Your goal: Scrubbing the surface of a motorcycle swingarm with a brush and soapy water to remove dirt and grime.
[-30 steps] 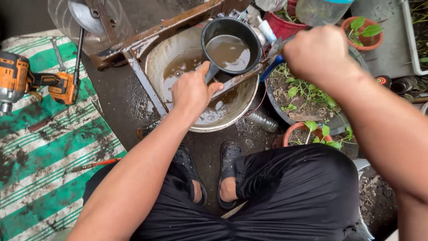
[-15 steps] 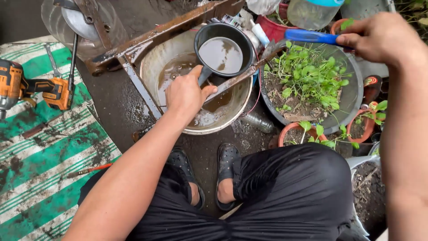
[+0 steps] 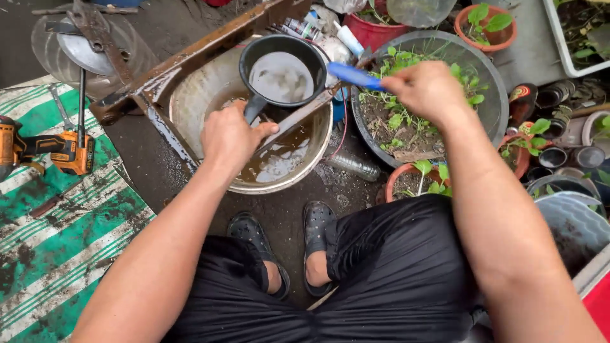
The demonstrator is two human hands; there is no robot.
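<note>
Your left hand (image 3: 232, 136) is closed around the handle of a dark saucepan (image 3: 283, 73); the fingers wrap the handle where it meets a long metal bar (image 3: 298, 117) lying across the basin. The saucepan holds cloudy liquid and sits level above the far rim of a round metal basin (image 3: 190, 95), which contains brown water. The basin rests on the wet ground directly in front of your feet, both in dark sandals (image 3: 254, 238).

Your right hand (image 3: 426, 92) is closed on a blue handle (image 3: 352, 75) of a tool. The tool's working end points toward the saucepan rim, and the pictures do not show whether it touches. This hand hovers over a wide dark planter (image 3: 492, 105) filled with soil and small green seedlings.

A rusty angle-iron beam (image 3: 190, 54) runs diagonally along the far left edge of the basin. To the left, an orange cordless drill (image 3: 47, 152) lies on a green-and-white striped mat (image 3: 57, 254). A clear plastic bottle (image 3: 352, 168) lies on the ground between the basin and a small terracotta pot (image 3: 406, 181).
</note>
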